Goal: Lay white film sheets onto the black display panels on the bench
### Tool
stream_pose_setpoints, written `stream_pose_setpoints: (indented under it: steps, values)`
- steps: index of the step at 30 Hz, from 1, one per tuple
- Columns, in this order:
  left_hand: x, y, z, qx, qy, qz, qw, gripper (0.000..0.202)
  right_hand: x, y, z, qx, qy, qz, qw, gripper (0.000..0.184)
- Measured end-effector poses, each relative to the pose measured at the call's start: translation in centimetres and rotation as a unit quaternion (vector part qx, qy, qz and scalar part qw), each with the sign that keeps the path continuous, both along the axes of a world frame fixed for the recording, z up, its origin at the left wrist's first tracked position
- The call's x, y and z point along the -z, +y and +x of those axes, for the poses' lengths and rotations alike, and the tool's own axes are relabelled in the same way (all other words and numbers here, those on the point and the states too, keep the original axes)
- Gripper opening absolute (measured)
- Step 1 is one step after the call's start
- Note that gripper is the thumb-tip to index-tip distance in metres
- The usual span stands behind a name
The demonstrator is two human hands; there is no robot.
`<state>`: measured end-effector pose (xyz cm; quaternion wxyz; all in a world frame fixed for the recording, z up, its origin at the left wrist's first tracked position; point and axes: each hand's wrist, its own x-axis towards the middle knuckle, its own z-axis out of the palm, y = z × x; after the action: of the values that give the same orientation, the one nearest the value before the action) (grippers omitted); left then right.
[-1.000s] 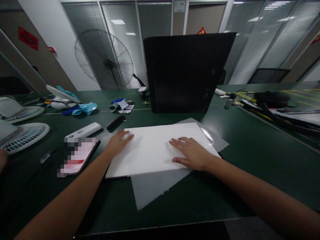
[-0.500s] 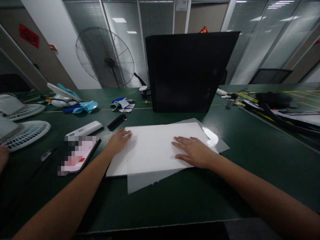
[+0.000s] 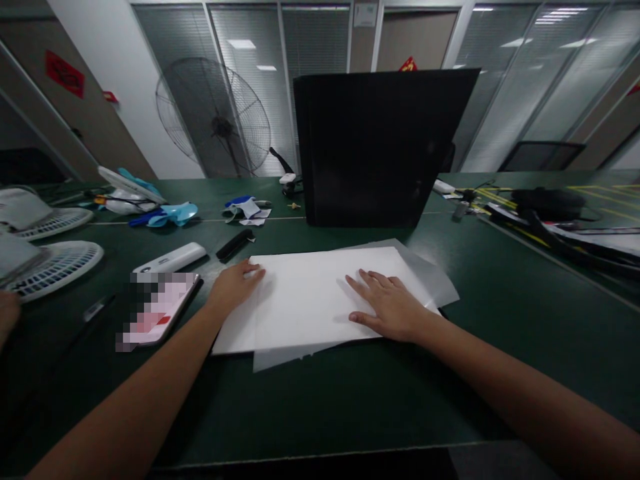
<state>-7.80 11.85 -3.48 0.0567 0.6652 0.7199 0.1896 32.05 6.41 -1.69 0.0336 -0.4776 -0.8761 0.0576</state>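
A flat white panel point(image 3: 234, 332) with a dark underside lies on the green table. Over it rests a translucent sheet point(image 3: 283, 359), turned askew so that its corners stick out past the near and right edges. My left hand point(image 3: 234, 288) is at the panel's upper left corner, fingers stretched out and fingertips on the white surface near the sheet's left edge. My right hand point(image 3: 387, 307) lies open on the sheet's right half, fingers spread. Beneath my right palm the sheet is hidden.
Left of the panel are a phone point(image 3: 163, 313), a white handheld device point(image 3: 173, 259) and a black case point(image 3: 235, 245). A large black panel point(image 3: 383, 150) stands behind. White fans point(image 3: 57, 267) and another person's hand point(image 3: 7, 317) are at far left. Cables and papers point(image 3: 565, 227) lie right.
The sheet's near left corner has shifted up, so less overhangs the front edge. My right hand's fingers have spread and moved slightly. My left hand stays at the corner.
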Motion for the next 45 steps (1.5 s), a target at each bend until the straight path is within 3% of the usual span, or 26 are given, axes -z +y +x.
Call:
stream_pose_setpoints:
  steps: [3,13,23,32,38,40,43,45]
  values:
    - [-0.1,-0.1,0.2,-0.008,0.007,-0.007,1.000,0.062,0.2,0.0,-0.3,0.004,0.030,-0.020,0.999,0.102]
    - [0.7,0.2,-0.3,0.031,0.019,0.004,0.999,0.075,-0.5,0.4,-0.1,0.003,0.000,-0.010,1.000,0.094]
    - [1.2,0.8,-0.8,0.024,0.041,0.015,0.999,0.052,-1.0,-0.5,-0.9,-0.066,0.011,-0.018,0.998,0.092]
    - [1.7,0.9,-0.8,0.034,0.029,-0.014,0.999,0.055,-0.9,-0.6,-0.8,-0.071,0.000,-0.045,0.996,0.101]
    - [2.1,1.4,-1.2,0.033,0.043,0.016,0.998,0.049,-0.5,-0.6,-1.1,-0.087,0.021,-0.037,0.995,0.105]
    - [2.3,1.6,-1.4,0.039,0.046,0.023,0.998,0.049,-0.1,0.2,-0.6,-0.030,0.033,0.002,0.999,0.101]
    - [2.3,1.6,-1.5,0.051,0.039,0.031,0.997,0.051,0.3,2.3,1.7,0.167,0.024,0.057,0.984,0.102]
    - [2.1,1.5,-1.3,0.050,0.030,0.029,0.998,0.056,0.2,3.9,3.9,0.283,0.031,0.038,0.958,0.103]
